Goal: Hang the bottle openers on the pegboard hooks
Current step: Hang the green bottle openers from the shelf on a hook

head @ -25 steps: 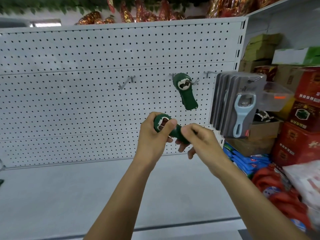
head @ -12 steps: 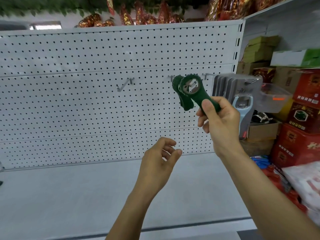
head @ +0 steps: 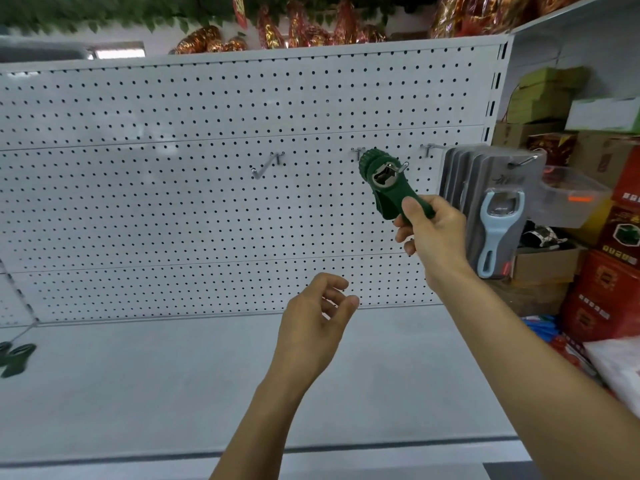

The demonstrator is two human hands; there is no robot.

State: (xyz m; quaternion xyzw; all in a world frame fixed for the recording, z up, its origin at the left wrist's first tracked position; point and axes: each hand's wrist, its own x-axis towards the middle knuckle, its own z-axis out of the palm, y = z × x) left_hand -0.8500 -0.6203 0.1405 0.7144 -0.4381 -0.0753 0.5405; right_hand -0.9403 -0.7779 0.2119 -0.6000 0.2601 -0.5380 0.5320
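My right hand (head: 429,230) grips the handle of a dark green bottle opener (head: 388,181), whose metal-lined head is at the tip of the middle hook (head: 401,167) on the white pegboard (head: 173,202). Right behind it hangs a second green opener (head: 382,208), mostly hidden. My left hand (head: 315,327) floats lower down, fingers loosely curled and holding nothing. An empty hook (head: 266,166) sticks out to the left. More green openers (head: 15,358) lie on the shelf at the far left edge.
A third hook at the right carries several grey cards with a light blue opener (head: 498,233). Stacked red and brown boxes (head: 606,258) fill the right side. The white shelf (head: 156,393) runs below the pegboard.
My right hand has brought the green opener from waist height up to the middle hook. My left hand let go of it and dropped lower.
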